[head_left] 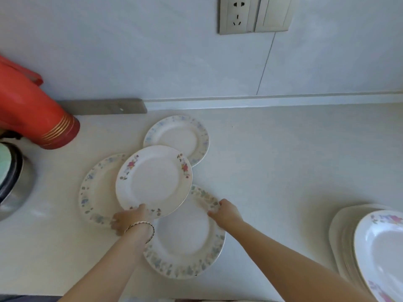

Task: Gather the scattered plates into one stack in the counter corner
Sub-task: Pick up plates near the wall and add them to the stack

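The left hand [128, 219], with a thin bracelet [142, 227] at the wrist, pinches the near edge of the red-flowered plate [153, 182], thumb on top of the rim and fingers curled beneath. This plate lies over the other three, covering the right edge of the left plate [96, 188], the near edge of the far plate [177, 137] and the far edge of the near plate [187, 236]. Whether it rests on them or is held just above them cannot be told. The right hand [226, 212] holds the far right rim of the near plate, its fingers curled over the edge. The three lower plates have pale blue and green leafy borders and sit flat on the desk [283, 160], clustered close together. Behind the far plate a narrow strip of bare desk runs to the wall. To the right, a wide stretch of open desk lies between the cluster and a tall stack of dishes [344, 240] at the right edge, topped by a flowered oval dish [383, 247]. To the left, room is tighter: a red flask [32, 110] and a metal pot [15, 184] crowd that side, near the left plate but not touching it. A socket [236, 15] and a switch [274, 14] are on the wall above.
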Available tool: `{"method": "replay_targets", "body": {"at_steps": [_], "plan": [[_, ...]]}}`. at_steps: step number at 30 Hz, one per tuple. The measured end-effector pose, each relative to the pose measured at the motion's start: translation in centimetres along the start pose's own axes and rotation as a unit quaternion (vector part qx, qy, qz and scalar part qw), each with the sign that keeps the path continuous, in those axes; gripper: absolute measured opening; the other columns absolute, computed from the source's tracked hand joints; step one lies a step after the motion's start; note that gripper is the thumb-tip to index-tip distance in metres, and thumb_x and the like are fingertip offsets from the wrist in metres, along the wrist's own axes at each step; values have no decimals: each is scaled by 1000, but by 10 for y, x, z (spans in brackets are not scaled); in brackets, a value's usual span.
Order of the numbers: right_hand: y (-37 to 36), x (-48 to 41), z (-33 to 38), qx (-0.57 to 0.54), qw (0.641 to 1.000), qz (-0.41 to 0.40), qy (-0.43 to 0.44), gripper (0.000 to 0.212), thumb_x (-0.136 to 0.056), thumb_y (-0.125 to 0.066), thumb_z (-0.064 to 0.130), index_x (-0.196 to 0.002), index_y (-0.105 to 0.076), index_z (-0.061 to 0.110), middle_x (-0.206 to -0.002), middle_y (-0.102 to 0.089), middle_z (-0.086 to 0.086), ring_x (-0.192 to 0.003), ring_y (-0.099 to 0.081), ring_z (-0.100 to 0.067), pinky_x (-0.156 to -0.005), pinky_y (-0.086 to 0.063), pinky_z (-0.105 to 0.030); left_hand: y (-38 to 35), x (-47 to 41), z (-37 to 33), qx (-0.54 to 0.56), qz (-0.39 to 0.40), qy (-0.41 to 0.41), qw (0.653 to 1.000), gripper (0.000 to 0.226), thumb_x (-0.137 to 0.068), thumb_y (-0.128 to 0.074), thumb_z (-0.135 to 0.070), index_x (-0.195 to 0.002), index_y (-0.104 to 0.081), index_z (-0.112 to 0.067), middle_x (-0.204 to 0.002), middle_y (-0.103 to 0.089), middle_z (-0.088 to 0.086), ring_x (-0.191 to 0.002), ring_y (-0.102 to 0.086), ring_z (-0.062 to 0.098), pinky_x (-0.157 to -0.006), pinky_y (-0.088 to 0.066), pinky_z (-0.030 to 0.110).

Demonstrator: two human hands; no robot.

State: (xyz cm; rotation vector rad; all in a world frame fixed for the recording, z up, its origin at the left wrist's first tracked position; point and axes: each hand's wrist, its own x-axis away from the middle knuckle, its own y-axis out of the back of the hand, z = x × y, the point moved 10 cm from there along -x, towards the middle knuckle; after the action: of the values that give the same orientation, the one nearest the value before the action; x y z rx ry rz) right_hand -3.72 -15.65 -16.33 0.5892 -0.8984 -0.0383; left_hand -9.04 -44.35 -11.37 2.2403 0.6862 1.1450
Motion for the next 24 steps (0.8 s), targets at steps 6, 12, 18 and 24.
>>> {"method": "replay_targets", "body": {"at_steps": [6,12,18,24], "plan": [[2,-6,-6,21,1000,-2,-19,24,-86,-59,31,-79,-42,15,-70,-43,5,-80,-49,-19,-60,-38,-25,-36,-26,20,293,160,149,931,17,-97,-41,-7,-87,-54,-2,-117,-49,12,-67,-49,15,-55,-50,13],[9,-6,-11,-14,1000,-5,-18,28,-90,-55,22,-68,-41,13,-69,-43,2,-62,-45,-13,-52,-34,-20,-28,-29,17,273,179,78,942,18,-94,-49,-5,-112,-49,-4,-86,-54,11,-90,-58,27,-90,-53,40],[22,19,-19,-218,976,6,21,10,-84,-61,9,-76,-56,12,-76,-64,-5,-66,-61,-17,-61,-50,-23,-10,-16,-4,287,178,8,941,19,-93,-49,2,-75,-47,-6,-78,-56,9,-69,-57,18,-40,-55,21],[93,62,-58,-290,952,-98,27,11,-80,-64,4,-72,-61,9,-68,-67,-10,-59,-60,-21,-60,-50,-28,-14,35,-45,346,245,-102,900,21,-92,-48,3,-75,-49,-9,-55,-72,-2,-52,-70,4,-50,-58,19]]}}
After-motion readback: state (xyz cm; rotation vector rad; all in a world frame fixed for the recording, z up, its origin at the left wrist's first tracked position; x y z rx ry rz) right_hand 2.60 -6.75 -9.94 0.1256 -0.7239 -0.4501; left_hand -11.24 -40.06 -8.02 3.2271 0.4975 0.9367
